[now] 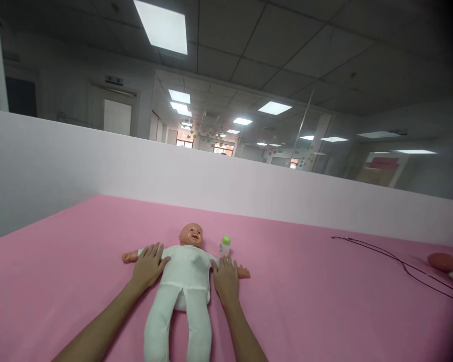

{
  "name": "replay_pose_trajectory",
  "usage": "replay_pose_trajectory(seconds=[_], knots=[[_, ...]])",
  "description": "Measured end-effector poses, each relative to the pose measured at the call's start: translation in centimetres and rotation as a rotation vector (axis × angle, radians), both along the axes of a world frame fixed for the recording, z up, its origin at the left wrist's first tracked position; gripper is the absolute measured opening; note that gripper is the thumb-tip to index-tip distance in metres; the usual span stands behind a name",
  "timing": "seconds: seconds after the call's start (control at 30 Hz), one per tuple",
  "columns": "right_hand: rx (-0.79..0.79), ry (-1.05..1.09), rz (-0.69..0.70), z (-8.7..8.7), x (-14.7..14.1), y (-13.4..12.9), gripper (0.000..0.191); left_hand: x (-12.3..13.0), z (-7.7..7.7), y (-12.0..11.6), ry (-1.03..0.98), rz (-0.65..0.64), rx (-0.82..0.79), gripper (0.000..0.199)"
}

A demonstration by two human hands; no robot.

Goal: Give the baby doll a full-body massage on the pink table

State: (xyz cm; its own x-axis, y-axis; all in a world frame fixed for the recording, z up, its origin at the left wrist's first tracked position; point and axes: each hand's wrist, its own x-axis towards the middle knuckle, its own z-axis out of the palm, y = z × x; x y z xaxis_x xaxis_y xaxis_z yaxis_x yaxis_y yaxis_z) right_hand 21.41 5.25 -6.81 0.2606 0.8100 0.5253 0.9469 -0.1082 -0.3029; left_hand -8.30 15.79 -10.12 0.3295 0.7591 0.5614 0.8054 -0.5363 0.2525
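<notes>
A baby doll [186, 266] with a white cloth body lies face up on the pink surface [298, 301], its arms stretched out to both sides. My left hand [149, 264] rests palm down over the doll's arm on the left of the view, fingers spread. Over the doll's other arm lies my right hand [225, 279], also flat with its fingers apart. A small white bottle with a green cap [225, 245] stands just beyond my right fingertips, beside the doll's shoulder.
Thin dark cables [385, 253] run across the pink surface at the right. Part of another doll-like object [446, 262] shows at the right edge. A white low wall [211, 176] borders the far side, with glass above it.
</notes>
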Motion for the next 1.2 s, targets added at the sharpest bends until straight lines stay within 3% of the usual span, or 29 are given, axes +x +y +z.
replay_pose_trajectory(seconds=[0.07, 0.2, 0.3, 0.37, 0.5, 0.63, 0.7, 0.8, 0.9, 1.03, 1.1, 1.2], knots=[[0.031, 0.045, 0.004, 0.0, -0.2, 0.1, 0.062, 0.4, 0.5, -0.5, -0.027, -0.033, 0.036, 0.062], [0.046, 0.250, 0.327, -0.1, -1.5, 0.3, 0.069, 1.1, 1.4, -1.9, -0.062, -0.316, 0.019, 0.057], [-0.013, 0.313, 0.474, -0.2, -2.2, 0.3, 0.066, 1.3, 1.7, -2.3, -0.035, -0.369, -0.049, 0.057], [0.008, 0.275, 0.411, -0.2, -2.1, 0.3, 0.060, 1.3, 1.8, -2.3, 0.003, -0.284, -0.078, 0.056], [0.031, 0.093, 0.149, 0.1, -0.5, -0.1, 0.044, 0.3, 2.6, -2.2, 0.101, 0.032, -0.039, 0.053], [0.091, -0.031, -0.186, 0.7, 1.9, -0.9, 0.049, -2.6, 4.1, -2.2, 0.127, 0.326, -0.079, 0.052], [0.112, -0.029, -0.384, 0.7, 2.9, -1.5, 0.060, -4.7, 5.0, -2.0, 0.098, 0.388, -0.190, 0.054], [0.068, -0.036, -0.561, 0.2, 3.7, -2.1, 0.070, -7.6, 6.0, -1.7, 0.072, 0.347, -0.407, 0.050], [0.058, -0.066, -0.577, -0.2, 3.8, -2.2, 0.071, -9.2, 6.5, -1.5, 0.077, 0.278, -0.517, 0.032], [0.052, 0.077, -0.514, 0.3, 3.6, -2.2, 0.067, -9.2, 6.9, -1.6, -0.074, 0.276, -0.427, 0.018], [0.057, 0.245, -0.418, 0.9, 3.5, -2.1, 0.066, -8.3, 7.1, -1.6, -0.273, 0.239, -0.325, 0.027], [0.198, 0.530, -0.228, 1.6, 3.1, -1.9, 0.070, -6.1, 6.9, -1.7, -0.713, 0.118, -0.234, 0.066]])
